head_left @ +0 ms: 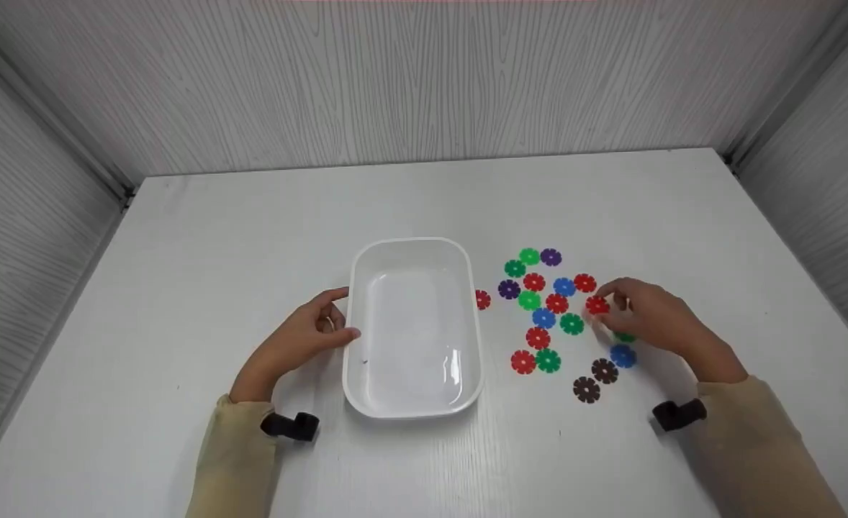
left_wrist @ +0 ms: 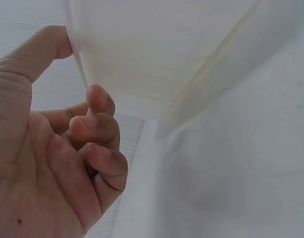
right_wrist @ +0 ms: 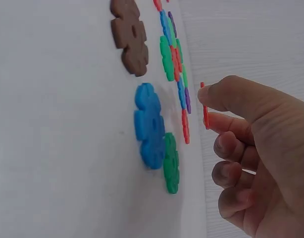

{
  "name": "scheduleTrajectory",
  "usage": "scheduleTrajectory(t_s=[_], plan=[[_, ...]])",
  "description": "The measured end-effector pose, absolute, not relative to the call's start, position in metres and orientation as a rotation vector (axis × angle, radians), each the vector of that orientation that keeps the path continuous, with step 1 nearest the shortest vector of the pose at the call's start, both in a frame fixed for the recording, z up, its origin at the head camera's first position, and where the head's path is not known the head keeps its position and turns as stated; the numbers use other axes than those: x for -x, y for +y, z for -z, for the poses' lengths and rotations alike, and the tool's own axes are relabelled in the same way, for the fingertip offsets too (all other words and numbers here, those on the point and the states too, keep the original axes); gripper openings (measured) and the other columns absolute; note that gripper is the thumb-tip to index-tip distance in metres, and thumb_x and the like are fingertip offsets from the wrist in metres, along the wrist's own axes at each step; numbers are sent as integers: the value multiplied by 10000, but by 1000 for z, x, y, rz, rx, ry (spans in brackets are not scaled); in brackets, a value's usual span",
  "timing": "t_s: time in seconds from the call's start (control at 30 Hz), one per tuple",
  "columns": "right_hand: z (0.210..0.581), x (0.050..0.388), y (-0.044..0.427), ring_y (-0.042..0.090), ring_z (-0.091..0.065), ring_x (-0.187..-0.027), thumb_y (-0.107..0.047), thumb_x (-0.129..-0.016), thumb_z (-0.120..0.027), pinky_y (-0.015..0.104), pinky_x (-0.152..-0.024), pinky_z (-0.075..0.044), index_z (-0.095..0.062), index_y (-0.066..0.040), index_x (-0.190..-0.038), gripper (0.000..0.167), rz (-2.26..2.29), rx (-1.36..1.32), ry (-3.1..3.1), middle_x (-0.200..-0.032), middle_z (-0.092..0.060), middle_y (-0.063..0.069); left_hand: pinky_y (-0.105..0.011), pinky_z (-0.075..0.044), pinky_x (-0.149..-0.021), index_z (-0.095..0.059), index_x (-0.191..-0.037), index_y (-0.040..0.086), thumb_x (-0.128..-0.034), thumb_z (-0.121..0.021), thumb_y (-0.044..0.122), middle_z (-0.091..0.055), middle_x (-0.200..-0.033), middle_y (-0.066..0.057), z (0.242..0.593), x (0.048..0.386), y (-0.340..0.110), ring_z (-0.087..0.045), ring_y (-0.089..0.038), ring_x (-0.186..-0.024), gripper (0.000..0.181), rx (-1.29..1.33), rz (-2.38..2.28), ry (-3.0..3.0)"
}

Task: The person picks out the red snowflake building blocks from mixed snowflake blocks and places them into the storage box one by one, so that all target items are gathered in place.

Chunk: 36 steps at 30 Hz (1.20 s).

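Observation:
A white rectangular tray (head_left: 409, 324) with rounded corners stands on the table. My left hand (head_left: 296, 342) grips its left rim, thumb and fingers on either side of the wall; the left wrist view shows the other fingers curled near the wall. Between the thumb and index finger of my right hand (head_left: 658, 316) is a red snowflake disc (head_left: 597, 306), pinched by its edges. In the right wrist view this disc (right_wrist: 206, 111) appears edge-on, raised off the table. Close under that hand lie a green disc (head_left: 624, 337), partly hidden, and a blue disc (head_left: 623, 356).
Several red, green, blue and purple discs (head_left: 543, 318) lie scattered right of the tray. A red disc (head_left: 483, 299) is partly covered by the tray's right rim. Two brown discs (head_left: 595, 380) lie nearer the front. Wood-grain panels (head_left: 424, 86) enclose the table.

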State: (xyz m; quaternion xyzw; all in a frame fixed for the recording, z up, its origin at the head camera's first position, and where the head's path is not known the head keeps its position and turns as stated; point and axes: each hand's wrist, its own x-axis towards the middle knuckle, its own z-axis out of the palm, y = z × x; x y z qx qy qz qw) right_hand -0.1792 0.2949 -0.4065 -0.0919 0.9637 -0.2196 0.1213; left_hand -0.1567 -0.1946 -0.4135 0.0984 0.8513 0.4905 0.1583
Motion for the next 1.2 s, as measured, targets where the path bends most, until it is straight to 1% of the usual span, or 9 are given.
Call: scheduleTrajectory(t_s=[0.23, 0.43, 0.6, 0.83, 0.97, 1.03, 1.2], plan=[[398, 177, 289, 235, -473, -857, -248, -892, -658, 276, -614, -440, -555, -47, -1258, 431, 694, 280, 2844, -967, -538, 119, -219, -385, -659, -413, -1437, 99, -851, -716, 268, -517, -902, -17, 414, 157, -194, -454, -124, -741, 681, -280, -1408, 2431], [386, 180, 275, 244, -478, -895, -230, -893, -675, 270, -676, -457, -568, -71, -1252, 407, 773, 325, 2850, -988, -543, 121, -222, -389, -676, -406, -1442, 95, -858, -709, 264, -524, -911, -20, 414, 158, -195, -459, -131, -753, 679, -281, -1391, 2442], [380, 181, 257, 247, -493, -913, -218, -883, -687, 274, -725, -465, -580, -82, -1250, 406, 848, 381, 2824, -1001, -563, 110, -216, -382, -668, -388, -1452, 83, -861, -706, 254, -525, -903, -18, 413, 156, -196, -454, -111, -736, 693, -272, -1398, 2426], [379, 181, 229, 211, -475, -853, -208, -869, -706, 236, -683, -463, -589, -84, -1237, 406, 909, 454, 2796, -921, -538, 77, -218, -389, -686, -380, -1456, 78, -856, -712, 264, -523, -906, -14, 414, 156, -196, -461, -120, -761, 711, -261, -1397, 2429], [382, 181, 212, 199, -481, -818, -174, -843, -728, 235, -663, -463, -598, -60, -1224, 419, 951, 514, 2791, -892, -548, 70, -219, -391, -689, -389, -1453, 85, -857, -712, 271, -526, -899, -16, 416, 157, -195, -459, -125, -763, 703, -269, -1392, 2435], [384, 181, 203, 198, -487, -810, -178, -839, -732, 238, -662, -461, -609, -65, -1214, 410, 973, 540, 2782, -880, -548, 68, -219, -392, -688, -390, -1452, 85, -858, -711, 275, -528, -897, -17, 417, 157, -196, -459, -126, -763, 701, -274, -1391, 2438], [384, 180, 183, 263, -531, -845, -200, -827, -750, 249, -675, -464, -618, -86, -1188, 402, 1029, 580, 2746, -909, -569, 135, -216, -394, -679, -397, -1446, 83, -854, -715, 277, -531, -893, -16, 417, 158, -196, -462, -123, -757, 699, -275, -1391, 2444]])
